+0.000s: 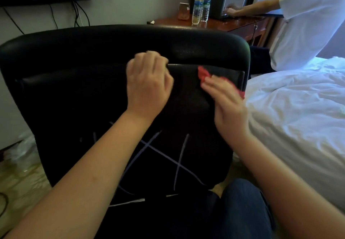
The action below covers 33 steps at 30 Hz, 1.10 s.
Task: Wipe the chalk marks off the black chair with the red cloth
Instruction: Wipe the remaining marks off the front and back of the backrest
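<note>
Curled left hand [149, 81] grips black chair [74, 81]; flat right hand [224, 104] presses red cloth [202, 73]

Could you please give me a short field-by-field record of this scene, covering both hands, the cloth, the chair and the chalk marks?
left hand: fingers curled on a seam high on the black chair backrest
right hand: fingers straight, pressing the red cloth against the backrest
red cloth: mostly hidden under the right hand, edges showing
chalk marks: pale crossing lines lower on the chair, below both hands, not yet wiped
surroundings: white bed at right; bottles on a wooden desk behind
</note>
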Available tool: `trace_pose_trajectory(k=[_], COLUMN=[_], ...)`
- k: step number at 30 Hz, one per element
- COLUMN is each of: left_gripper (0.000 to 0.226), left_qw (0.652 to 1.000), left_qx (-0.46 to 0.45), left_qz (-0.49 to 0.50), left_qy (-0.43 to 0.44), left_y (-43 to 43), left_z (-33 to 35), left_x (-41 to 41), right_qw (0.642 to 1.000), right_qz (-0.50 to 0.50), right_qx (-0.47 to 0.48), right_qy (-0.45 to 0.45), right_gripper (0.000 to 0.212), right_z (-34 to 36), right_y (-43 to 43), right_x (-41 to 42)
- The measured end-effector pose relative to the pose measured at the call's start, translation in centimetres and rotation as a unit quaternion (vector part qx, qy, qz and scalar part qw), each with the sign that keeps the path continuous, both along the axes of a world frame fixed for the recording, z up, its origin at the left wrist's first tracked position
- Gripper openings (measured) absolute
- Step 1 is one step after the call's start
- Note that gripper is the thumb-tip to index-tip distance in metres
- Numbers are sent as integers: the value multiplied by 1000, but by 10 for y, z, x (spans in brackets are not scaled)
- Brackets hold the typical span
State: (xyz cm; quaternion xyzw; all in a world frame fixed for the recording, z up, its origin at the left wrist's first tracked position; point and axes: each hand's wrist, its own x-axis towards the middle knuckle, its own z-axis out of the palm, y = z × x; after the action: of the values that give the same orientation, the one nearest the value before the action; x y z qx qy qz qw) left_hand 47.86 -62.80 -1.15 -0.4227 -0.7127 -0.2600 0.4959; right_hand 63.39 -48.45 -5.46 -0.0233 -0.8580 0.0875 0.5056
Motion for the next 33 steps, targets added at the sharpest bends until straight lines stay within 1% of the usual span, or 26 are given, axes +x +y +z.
trace_pose_trajectory(k=[2,4,6,7,8,10,12,15,17,19,22,24,26,30,31,33], left_gripper=[25,30,30,30,30,29,29,28,28,28,28,29,29,29,29,29], left_qw=[999,998,998,998,998,999,999,999,999,999,999,999,999,999,999,999], left_qx=[-36,-39,-35,-33,-29,-22,-14,-9,-7,-3,6,6,5,-3,-5,-7], left_qz=[2,14,14,13,11,5,1,-7,-8,-5,-4,-3,-4,-6,-7,-9], left_qy=[36,46,52,52,52,44,40,40,41,42,46,49,48,45,43,40], left_y=[8,10,10,10,10,10,11,10,10,10,11,11,12,11,10,10], left_z=[-9,-15,-17,-17,-17,-17,-18,-18,-19,-20,-20,-20,-20,-21,-20,-20], left_x=[3,1,-1,-2,-2,-1,0,0,-1,-4,-4,-3,-2,1,1,2], right_qw=[999,995,988,988,991,999,998,994,995,993,989,992,989,977,975,976], right_qz=[12,41,66,71,66,31,-12,-32,-30,-52,-96,-96,-95,-121,-125,-137], right_qx=[15,47,84,83,63,-2,-56,-86,-74,-87,-103,-85,-103,-146,-147,-126], right_qy=[-30,-77,-110,-112,-100,-45,11,58,67,65,33,15,42,103,107,109], right_gripper=[40,37,34,33,34,37,36,33,34,37,39,38,35,37,37,37], right_z=[-30,-55,-62,-57,-47,-18,11,20,0,-37,-99,-110,-88,-2,11,14], right_y=[-16,-25,-23,-19,-13,1,17,25,14,-7,-39,-44,-33,6,13,17], right_x=[13,29,39,39,36,22,8,-1,3,17,50,59,50,10,2,-5])
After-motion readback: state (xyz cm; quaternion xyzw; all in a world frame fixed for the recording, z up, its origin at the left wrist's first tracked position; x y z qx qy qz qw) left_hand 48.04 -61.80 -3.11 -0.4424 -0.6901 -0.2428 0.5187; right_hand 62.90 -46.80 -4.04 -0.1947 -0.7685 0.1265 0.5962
